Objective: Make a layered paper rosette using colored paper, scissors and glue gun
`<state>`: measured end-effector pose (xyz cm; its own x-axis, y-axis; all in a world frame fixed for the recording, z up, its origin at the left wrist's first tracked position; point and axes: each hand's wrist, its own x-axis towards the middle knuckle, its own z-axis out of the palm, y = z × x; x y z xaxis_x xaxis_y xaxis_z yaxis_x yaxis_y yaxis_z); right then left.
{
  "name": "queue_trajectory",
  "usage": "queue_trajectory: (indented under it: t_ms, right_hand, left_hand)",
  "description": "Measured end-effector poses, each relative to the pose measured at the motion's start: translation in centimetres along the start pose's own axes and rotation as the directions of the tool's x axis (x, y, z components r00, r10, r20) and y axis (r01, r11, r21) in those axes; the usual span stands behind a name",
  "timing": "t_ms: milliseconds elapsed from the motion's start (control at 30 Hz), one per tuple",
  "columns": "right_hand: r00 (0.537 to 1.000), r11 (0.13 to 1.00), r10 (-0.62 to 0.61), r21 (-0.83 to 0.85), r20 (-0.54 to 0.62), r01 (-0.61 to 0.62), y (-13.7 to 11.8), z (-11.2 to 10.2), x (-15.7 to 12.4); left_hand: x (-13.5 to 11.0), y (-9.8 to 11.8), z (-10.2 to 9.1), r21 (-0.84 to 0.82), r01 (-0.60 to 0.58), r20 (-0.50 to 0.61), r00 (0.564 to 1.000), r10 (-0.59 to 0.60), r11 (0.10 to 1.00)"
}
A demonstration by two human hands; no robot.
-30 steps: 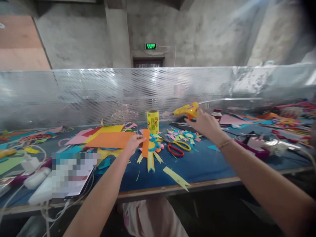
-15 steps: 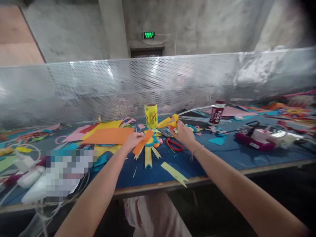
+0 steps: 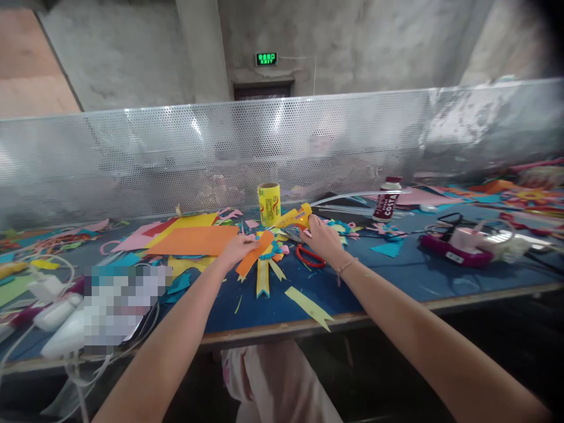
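My left hand [image 3: 240,248] pinches an orange strip [image 3: 255,254] of paper or felt, held slanting over the table. In my right hand [image 3: 322,235] is a yellow hot glue gun [image 3: 296,218], its nozzle pointing left toward the strip's upper end. A clear glue stick [image 3: 352,195] sticks out behind the gun to the right. Under and beside the strip lies a blue and yellow rosette [image 3: 269,251] with striped tails, partly covered. Red-handled scissors [image 3: 309,257] rest below my right hand. A pale yellow notched strip [image 3: 309,306] lies near the table's front edge.
Behind the rosette stands a yellow roll [image 3: 269,204]. Orange sheets [image 3: 191,241] and other coloured sheets lie left. A dark red bottle [image 3: 388,200] stands right, near a purple power strip [image 3: 453,249] with cables. A perforated metal screen [image 3: 176,158] runs along the back.
The glue gun in my right hand has shifted slightly left, its nozzle closer to the orange strip. My left hand keeps its pinch on the strip, nearly still.
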<state>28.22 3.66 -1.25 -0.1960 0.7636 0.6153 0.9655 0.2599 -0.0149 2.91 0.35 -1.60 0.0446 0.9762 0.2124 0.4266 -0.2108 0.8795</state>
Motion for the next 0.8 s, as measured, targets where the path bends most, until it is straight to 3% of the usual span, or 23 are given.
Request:
queue_trajectory:
  t_ms: [367,567,800]
  right_hand:
    - [1.0,0.999,-0.029,-0.024,0.01,0.029,-0.1,-0.2,0.0]
    - [0.999,0.999,-0.038,-0.036,0.022,0.039,0.0,-0.4,0.1]
    - [0.998,0.997,-0.063,-0.036,0.005,0.063,0.2,-0.1,0.1]
  left_hand:
    - [-0.3,0.5,0.0,-0.017,0.011,0.015,1.0,-0.011,1.0]
    - [-0.4,1.0,-0.4,-0.141,0.104,0.017,0.995,-0.103,0.985]
    - [-0.5,1.4,-0.7,-0.168,0.147,0.021,0.989,-0.146,0.975]
